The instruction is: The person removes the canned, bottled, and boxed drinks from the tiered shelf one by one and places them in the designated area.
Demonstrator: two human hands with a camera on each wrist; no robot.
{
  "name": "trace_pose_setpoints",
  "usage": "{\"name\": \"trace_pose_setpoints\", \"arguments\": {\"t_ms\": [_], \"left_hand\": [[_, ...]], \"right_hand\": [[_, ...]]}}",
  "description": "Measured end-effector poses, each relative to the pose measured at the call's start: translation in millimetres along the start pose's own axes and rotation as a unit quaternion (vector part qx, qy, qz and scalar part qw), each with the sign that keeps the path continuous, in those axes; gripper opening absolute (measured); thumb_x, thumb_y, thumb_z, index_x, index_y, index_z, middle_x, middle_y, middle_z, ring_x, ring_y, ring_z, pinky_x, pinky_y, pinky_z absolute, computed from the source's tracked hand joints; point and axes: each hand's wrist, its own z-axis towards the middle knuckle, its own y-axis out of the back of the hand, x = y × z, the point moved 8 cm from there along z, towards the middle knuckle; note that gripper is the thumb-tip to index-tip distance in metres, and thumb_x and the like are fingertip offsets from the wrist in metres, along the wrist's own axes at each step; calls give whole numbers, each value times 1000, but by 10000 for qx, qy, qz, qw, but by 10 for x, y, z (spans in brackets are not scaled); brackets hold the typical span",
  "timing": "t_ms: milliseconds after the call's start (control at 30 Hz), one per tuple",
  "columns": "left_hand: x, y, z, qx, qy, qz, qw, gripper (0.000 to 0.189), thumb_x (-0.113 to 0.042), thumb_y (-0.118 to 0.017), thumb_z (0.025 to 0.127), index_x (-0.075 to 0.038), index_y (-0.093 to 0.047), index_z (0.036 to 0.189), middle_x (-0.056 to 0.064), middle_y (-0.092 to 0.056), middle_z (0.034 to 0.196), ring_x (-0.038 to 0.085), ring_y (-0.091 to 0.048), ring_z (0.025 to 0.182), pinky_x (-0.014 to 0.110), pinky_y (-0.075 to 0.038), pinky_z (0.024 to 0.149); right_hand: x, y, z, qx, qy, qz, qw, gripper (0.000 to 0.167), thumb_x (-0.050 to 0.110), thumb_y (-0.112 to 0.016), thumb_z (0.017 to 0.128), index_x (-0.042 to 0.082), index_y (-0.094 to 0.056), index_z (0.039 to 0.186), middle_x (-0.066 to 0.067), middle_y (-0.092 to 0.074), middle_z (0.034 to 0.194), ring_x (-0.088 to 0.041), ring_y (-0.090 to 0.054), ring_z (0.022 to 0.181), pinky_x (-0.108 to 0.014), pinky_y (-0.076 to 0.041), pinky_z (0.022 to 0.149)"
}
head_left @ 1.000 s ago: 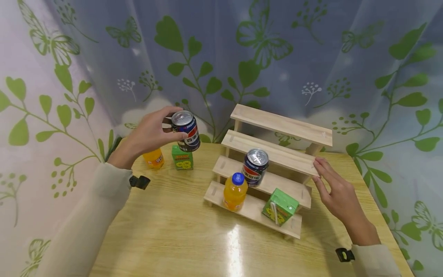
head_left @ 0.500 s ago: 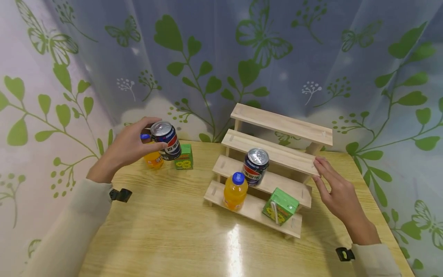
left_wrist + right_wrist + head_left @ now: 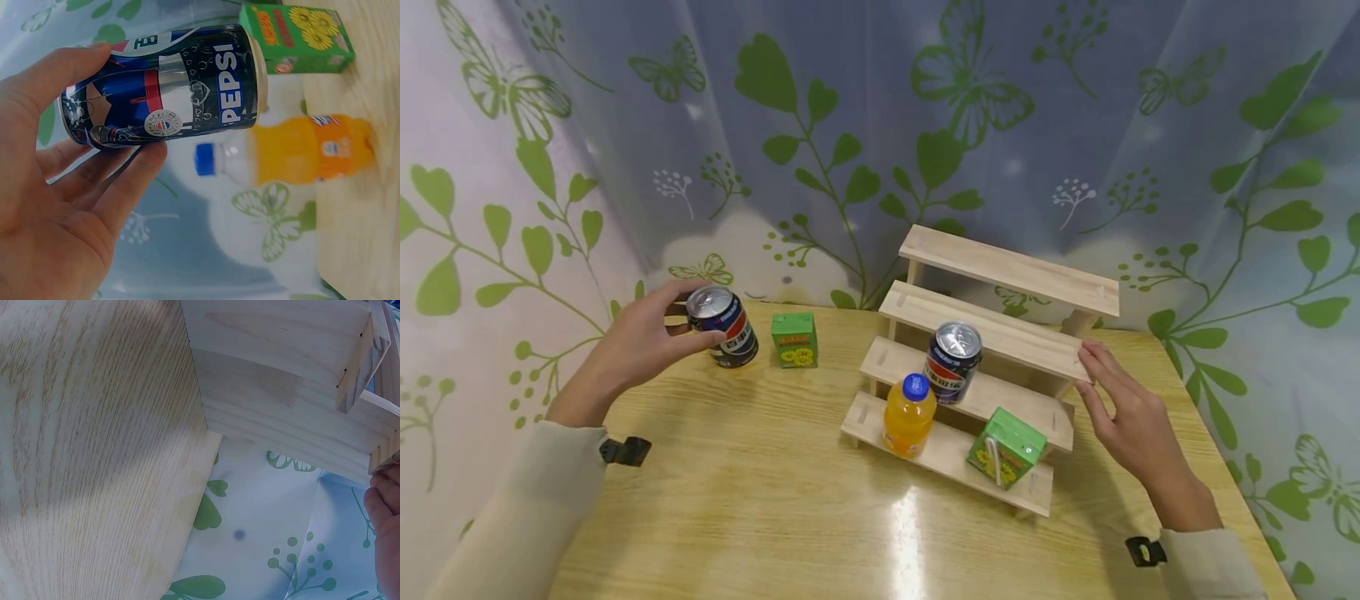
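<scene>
My left hand grips a dark blue Pepsi can round its upper part, thumb on the near side. The can is upright at the table's left. In the left wrist view the can is apart from the table, and behind it an orange drink bottle with a blue cap stands; the can hides this bottle in the head view. A green drink carton stands just right of the can. My right hand touches the right end of a wooden step shelf with straight fingertips.
On the shelf's lower steps are a second Pepsi can, an orange drink bottle and a green carton with a straw on its side. A patterned curtain hangs behind the wooden table.
My left hand has carried the Pepsi can left and down, from above the green carton to in front of the orange bottle. The right hand stays at the shelf.
</scene>
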Motion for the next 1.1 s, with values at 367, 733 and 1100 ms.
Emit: {"name": "trace_pose_setpoints", "arguments": {"t_ms": [367,733,1100], "left_hand": [[440,9,-225,-293,217,75,9993,85,-46,-81,100,-12,-42,167,28,-61,148,52,-63,132,69,-58,96],[873,-7,-372,-462,621,165,9969,85,-45,-80,101,-4,-41,164,35,-57,150,60,-58,135,75,-53,98],[1174,-108,-443,-526,859,240,9946,90,-44,-80,101,0,-36,165,37,-53,152,62,-56,135,75,-55,98]], "right_hand": [[-2,0,-8,24,-71,5,10000,58,-6,-78,91,-5,-64,147,-22,-63,153,-47,-68,127,-57,-60,82],[-18,-7,-14,15,-67,11,10000,55,-2,-76,95,-4,-63,149,-21,-63,154,-44,-66,130,-56,-60,82],[-27,-1,-10,-5,-23,10,10000,53,-1,-76,96,-4,-64,148,-19,-63,155,-46,-67,129,-56,-59,84]]}}
